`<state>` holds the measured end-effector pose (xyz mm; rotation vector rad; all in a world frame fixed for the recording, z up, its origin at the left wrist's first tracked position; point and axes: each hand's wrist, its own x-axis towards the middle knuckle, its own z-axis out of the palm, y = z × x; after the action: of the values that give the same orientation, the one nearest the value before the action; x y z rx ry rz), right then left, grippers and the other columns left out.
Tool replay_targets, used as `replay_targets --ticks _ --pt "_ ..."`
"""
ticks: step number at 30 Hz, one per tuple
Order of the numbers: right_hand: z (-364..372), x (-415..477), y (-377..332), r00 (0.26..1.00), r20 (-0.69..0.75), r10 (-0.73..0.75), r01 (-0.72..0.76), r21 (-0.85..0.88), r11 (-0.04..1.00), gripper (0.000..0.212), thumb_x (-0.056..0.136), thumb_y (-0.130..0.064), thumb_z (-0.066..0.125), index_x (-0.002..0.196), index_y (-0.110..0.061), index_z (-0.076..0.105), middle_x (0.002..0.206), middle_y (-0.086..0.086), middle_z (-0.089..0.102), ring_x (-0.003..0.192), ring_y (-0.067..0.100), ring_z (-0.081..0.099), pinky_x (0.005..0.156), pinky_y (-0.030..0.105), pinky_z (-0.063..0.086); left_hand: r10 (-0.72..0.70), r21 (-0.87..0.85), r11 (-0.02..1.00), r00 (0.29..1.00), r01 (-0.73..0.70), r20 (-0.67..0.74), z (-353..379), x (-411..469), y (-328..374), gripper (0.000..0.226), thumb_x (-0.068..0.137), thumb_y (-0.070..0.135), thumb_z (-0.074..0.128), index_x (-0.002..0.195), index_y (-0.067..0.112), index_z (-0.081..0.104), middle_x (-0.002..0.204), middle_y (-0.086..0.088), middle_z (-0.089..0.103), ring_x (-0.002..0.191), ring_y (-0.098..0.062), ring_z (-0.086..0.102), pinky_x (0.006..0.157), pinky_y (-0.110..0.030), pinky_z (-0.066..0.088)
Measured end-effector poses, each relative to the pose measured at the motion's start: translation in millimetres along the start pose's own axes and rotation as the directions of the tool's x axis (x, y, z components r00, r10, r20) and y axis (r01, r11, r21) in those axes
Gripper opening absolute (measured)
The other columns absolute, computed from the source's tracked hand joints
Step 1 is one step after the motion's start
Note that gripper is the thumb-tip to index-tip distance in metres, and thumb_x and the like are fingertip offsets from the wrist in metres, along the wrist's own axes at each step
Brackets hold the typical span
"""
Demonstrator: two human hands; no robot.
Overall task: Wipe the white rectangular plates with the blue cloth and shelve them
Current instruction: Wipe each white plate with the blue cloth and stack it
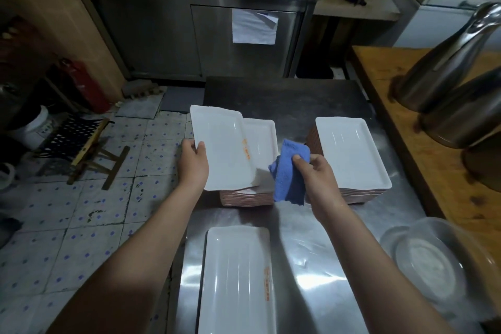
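My left hand (193, 161) grips the left edge of a white rectangular plate (222, 148), holding it tilted above a stack of white plates (260, 141) on the steel table (306, 238). The blue cloth (291, 173) hangs from my right hand (315, 173), which pinches it beside the held plate's right edge. A second stack of plates (352, 153) stands to the right. A single white plate (235, 282) lies near the table's front edge.
Two steel jugs (450, 84) stand on a wooden counter (406, 127) at the right. Clear plastic containers (428, 257) sit at the table's right front. A tiled floor with a folding stool (89, 149) lies left; a steel cabinet (206, 35) stands behind.
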<state>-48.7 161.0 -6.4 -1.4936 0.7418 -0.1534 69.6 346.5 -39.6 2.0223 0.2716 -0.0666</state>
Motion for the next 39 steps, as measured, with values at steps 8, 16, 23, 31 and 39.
replay_targets --ticks 8,16,23,31,39 --pt "12.2 -27.4 -13.1 0.986 0.148 -0.078 0.072 0.049 0.996 0.017 0.088 -0.024 0.066 0.093 -0.024 0.049 0.073 -0.007 0.07 0.068 0.008 0.068 0.064 0.033 0.055 -0.119 -0.194 0.97 0.984 0.143 0.131 -16.4 -45.2 7.5 0.015 0.098 0.028 0.041 0.1 0.013 0.04 0.093 -0.007 0.054 0.086 -0.026 0.054 0.081 -0.045 0.049" --pt "21.5 -77.1 -26.7 0.934 0.357 -0.014 -0.045 0.158 0.986 0.02 0.086 -0.009 0.066 0.1 -0.014 0.052 0.071 0.001 0.071 0.059 0.012 0.068 0.05 0.023 0.052 -0.137 -0.39 0.891 0.957 0.232 0.256 -27.0 -113.2 13.0 0.014 0.099 0.03 0.039 0.094 0.018 0.044 0.091 -0.012 0.056 0.083 -0.023 0.053 0.073 -0.035 0.044" --pt "35.8 -118.9 -10.4 0.833 0.263 -0.488 0.541 -0.578 0.611 0.051 0.081 -0.014 0.071 0.127 -0.01 0.051 0.115 0.006 0.058 0.106 0.02 0.054 0.088 0.021 0.041 -0.137 -0.449 0.853 0.944 0.266 0.299 -43.0 -151.7 15.1 0.017 0.1 0.029 0.038 0.086 0.027 0.048 0.087 -0.006 0.062 0.077 -0.022 0.061 0.066 -0.032 0.051" --pt "30.6 -143.2 6.6 0.649 0.684 -0.333 0.746 -0.659 0.1 0.057 0.102 -0.037 0.02 0.151 -0.021 -0.004 0.16 -0.005 -0.007 0.144 0.01 -0.016 0.113 0.031 -0.014 -0.085 -0.468 0.857 0.956 0.214 0.282 -57.5 -177.7 22.8 0.017 0.097 0.044 0.035 0.093 0.036 0.049 0.089 0.015 0.058 0.082 -0.001 0.06 0.074 -0.02 0.047" --pt "24.7 -117.1 -13.5 0.728 0.574 -0.376 0.628 -0.778 0.028 0.054 0.101 -0.035 0.015 0.152 -0.023 0.0 0.16 -0.008 -0.005 0.146 0.012 -0.012 0.113 0.039 -0.014 -0.013 -0.409 0.892 0.915 0.193 0.404 -55.4 -205.3 25.0 0.018 0.1 0.035 0.036 0.111 0.038 0.05 0.092 0.021 0.06 0.077 0.014 0.057 0.06 -0.003 0.044"
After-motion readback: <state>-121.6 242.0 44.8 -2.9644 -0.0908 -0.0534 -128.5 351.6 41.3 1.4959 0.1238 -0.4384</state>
